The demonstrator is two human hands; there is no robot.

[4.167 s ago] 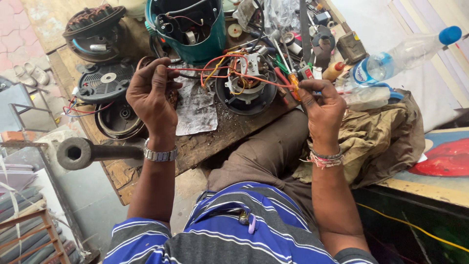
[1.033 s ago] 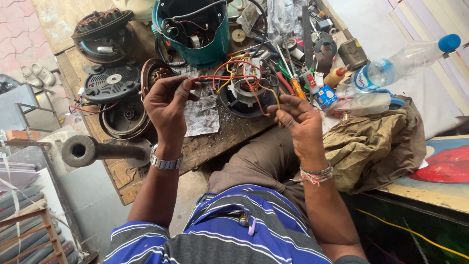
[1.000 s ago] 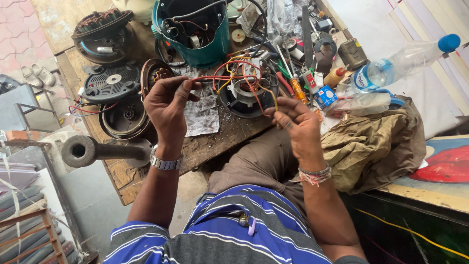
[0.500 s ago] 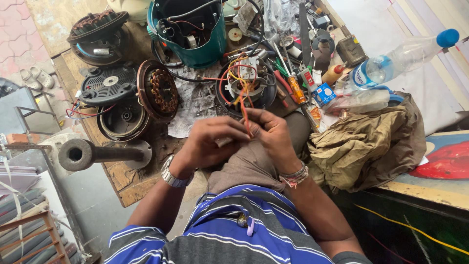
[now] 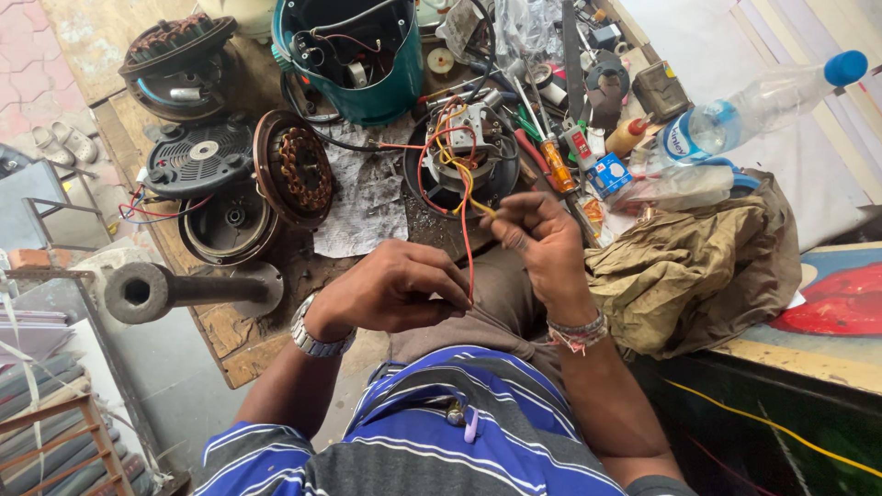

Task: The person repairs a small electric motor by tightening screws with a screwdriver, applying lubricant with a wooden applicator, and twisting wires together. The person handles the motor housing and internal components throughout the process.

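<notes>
Taking the small motor [image 5: 457, 152] with its tangle of leads as the landmark on the wooden workbench [image 5: 239, 321]: far to its left, a ribbed black fan cover [image 5: 200, 156] is lying flat, and a copper-wound stator [image 5: 294, 167] is leaning just beside that cover. A crumpled sheet of paper [image 5: 363, 197] is lying between the stator and the motor, and a teal appliance housing [image 5: 354, 55] is standing behind the motor, open at the top.

The red wire [image 5: 466, 243] is running from the motor toward the person, its long axis going roughly straight from the bench down to the lap. The left hand [image 5: 390, 289] is sitting at the near, lower end of that wire, fingers curled narrowly and pinching it. The right hand [image 5: 542, 241] is working higher up, nearer the motor, its fingertips closing tightly on a yellow wire [image 5: 469, 184] just beside the red one. So the right hand is the nearer to the motor, the left the farther.

To the motor's right, an orange-handled screwdriver [image 5: 556, 161] is lying close by, a clear plastic bottle [image 5: 749, 106] with a blue cap is lying farther off, and an olive cloth [image 5: 698, 266] is bunching at the bench edge.
</notes>
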